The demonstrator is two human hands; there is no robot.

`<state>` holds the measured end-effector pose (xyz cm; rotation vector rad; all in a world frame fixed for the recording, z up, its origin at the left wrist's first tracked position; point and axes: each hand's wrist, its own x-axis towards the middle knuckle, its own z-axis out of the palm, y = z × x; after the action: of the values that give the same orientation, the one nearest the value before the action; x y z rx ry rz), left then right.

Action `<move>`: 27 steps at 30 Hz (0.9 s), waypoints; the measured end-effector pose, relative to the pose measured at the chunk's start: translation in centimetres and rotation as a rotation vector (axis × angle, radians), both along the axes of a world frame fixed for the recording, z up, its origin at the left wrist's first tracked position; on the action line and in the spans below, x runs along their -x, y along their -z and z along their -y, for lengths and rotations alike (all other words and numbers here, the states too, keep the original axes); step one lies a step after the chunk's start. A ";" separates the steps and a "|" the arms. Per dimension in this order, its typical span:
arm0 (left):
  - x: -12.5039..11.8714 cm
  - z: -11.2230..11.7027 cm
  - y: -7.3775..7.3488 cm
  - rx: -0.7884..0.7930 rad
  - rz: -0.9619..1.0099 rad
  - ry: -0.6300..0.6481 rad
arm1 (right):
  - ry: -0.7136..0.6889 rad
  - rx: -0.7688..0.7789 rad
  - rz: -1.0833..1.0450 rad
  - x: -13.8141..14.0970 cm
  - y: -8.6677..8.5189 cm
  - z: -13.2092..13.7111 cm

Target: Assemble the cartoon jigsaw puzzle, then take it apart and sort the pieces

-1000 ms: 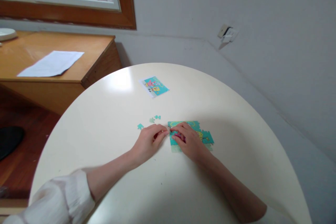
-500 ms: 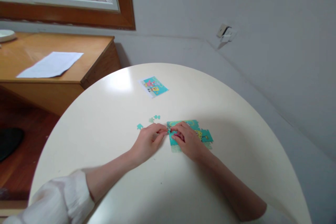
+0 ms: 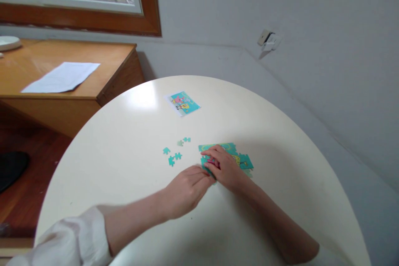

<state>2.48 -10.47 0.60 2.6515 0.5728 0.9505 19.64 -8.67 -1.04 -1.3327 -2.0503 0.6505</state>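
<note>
A partly joined jigsaw puzzle [image 3: 246, 161] with a teal cartoon picture lies on the table under my right hand. My right hand [image 3: 226, 167] rests on its left half, fingers bent and gripping it, covering much of the picture. At the puzzle's lower left corner, my left hand [image 3: 190, 188] has its thumb and fingers pinched together close to the right thumb. What the left fingertips pinch is hidden. Left of the puzzle lie several loose pieces: a teal piece [image 3: 171, 161], another teal piece [image 3: 178, 156], one more [image 3: 166, 150], and a pale green piece [image 3: 180, 143].
Behind the puzzle a small picture card [image 3: 183, 103] of the cartoon lies on the round white table [image 3: 124, 145]. A wooden desk [image 3: 115, 56] with a sheet of paper [image 3: 62, 77] stands at the left. The wall behind carries a socket with a plug [image 3: 269, 40].
My left hand has moved from the puzzle's left edge toward me to its lower left corner, uncovering two loose teal pieces. My right hand has stayed nearly in place.
</note>
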 end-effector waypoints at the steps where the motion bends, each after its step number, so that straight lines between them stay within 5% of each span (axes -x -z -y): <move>1: -0.1 0.2 0.0 -0.023 -0.011 0.001 | -0.008 0.002 0.003 -0.1 -0.1 0.0; 9: -0.3 0.2 0.0 -0.123 -0.112 -0.078 | 0.001 0.009 -0.007 -0.1 -0.2 -0.1; 27: -0.3 0.2 0.2 -0.074 -0.151 -0.091 | 0.037 0.089 -0.056 0.3 -0.9 -0.1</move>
<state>2.77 -10.69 0.40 2.8019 0.7104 0.8151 19.33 -8.53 -0.14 -1.3841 -1.9672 0.7624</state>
